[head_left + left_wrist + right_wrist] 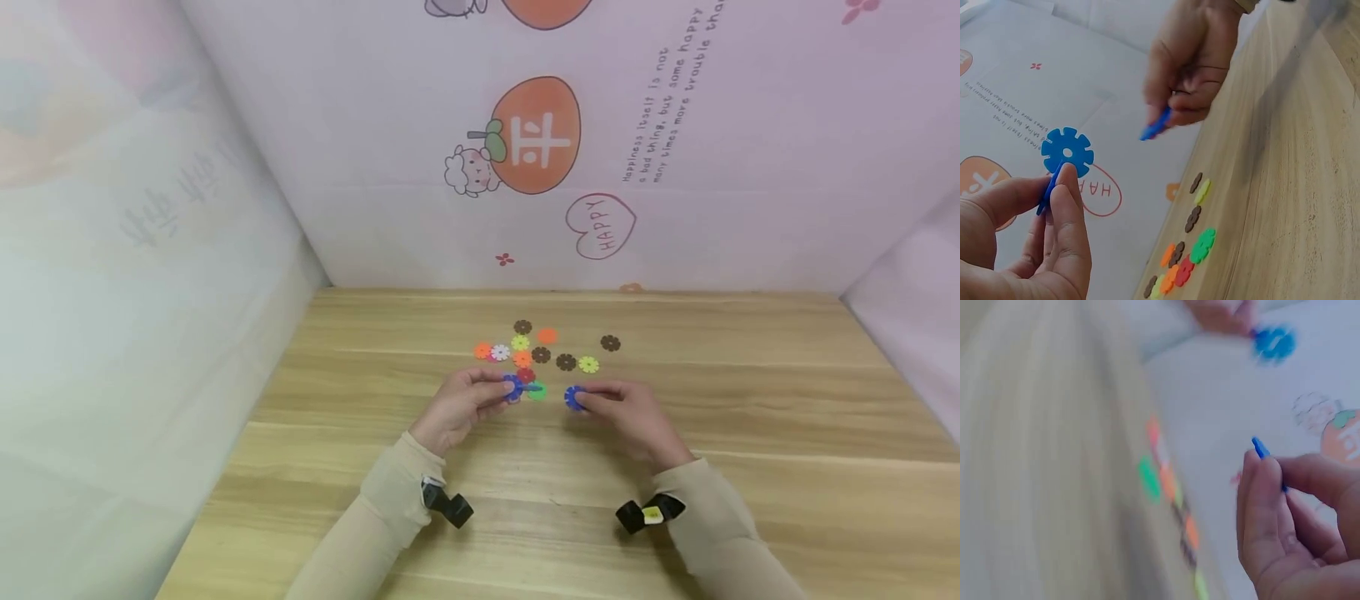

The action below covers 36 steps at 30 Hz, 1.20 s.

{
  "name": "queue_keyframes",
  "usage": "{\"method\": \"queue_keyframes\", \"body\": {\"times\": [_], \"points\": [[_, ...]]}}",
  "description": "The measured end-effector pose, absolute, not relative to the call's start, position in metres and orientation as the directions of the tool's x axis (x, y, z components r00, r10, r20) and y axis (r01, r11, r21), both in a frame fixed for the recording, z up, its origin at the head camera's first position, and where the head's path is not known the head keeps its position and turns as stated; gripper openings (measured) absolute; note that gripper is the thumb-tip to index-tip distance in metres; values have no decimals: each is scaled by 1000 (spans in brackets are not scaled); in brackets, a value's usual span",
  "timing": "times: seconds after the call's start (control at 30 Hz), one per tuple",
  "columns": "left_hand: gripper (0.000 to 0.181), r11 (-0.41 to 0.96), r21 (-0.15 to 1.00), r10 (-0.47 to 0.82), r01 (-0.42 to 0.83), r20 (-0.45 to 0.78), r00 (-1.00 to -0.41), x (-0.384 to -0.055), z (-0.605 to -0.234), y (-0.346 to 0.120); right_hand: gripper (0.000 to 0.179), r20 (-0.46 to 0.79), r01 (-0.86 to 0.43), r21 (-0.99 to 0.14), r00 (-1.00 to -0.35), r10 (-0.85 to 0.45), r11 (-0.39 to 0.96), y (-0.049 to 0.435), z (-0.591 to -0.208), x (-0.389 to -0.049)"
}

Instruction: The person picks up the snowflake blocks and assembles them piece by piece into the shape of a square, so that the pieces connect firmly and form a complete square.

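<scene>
Between thumb and fingertips, my left hand [463, 406] pinches a dark blue notched plastic disc [1049, 192]. A lighter blue notched disc [1066, 149] is joined to it at an angle, its round centre hole showing in the left wrist view. Off to the right, my right hand [630, 417] pinches another blue notched disc [573, 398], seen edge-on in the right wrist view. The two hands are apart, both raised over the wooden table. Just beyond the left fingertips lie a green disc [537, 392] and a red disc [527, 375].
Several more notched discs lie loosely grouped past the hands, among them a white one [500, 352], a yellow one [588, 365] and a brown one [611, 342]. A printed cloth [420, 233] rises behind the wooden table [525, 500], with more cloth at both sides.
</scene>
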<state>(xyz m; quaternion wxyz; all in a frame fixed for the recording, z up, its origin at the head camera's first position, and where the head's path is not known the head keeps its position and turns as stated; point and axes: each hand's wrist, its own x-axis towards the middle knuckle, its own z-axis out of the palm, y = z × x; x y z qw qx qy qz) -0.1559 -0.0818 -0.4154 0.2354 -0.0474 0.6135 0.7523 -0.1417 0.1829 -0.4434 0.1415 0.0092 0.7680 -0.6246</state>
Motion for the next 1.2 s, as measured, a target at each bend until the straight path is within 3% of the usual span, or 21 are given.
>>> {"method": "queue_keyframes", "body": {"times": [0.13, 0.3, 0.83, 1.2], "points": [[13, -130, 906, 317, -402, -346, -883, -155, -415, -81, 37, -255, 254, -967, -948, -189, 31, 170, -429, -133], [10, -133, 912, 335, -388, -327, -883, -153, -413, -80, 22, -283, 304, -949, -938, -202, -81, 162, -417, -128], [9, -137, 915, 349, -379, -314, -883, -150, -414, -80, 24, -287, 307, -948, -936, -205, -77, 153, -412, -128], [9, -147, 912, 333, -383, -319, -887, -153, -416, -78, 11, -270, 295, -947, -946, -178, -131, 148, -418, -130]]}}
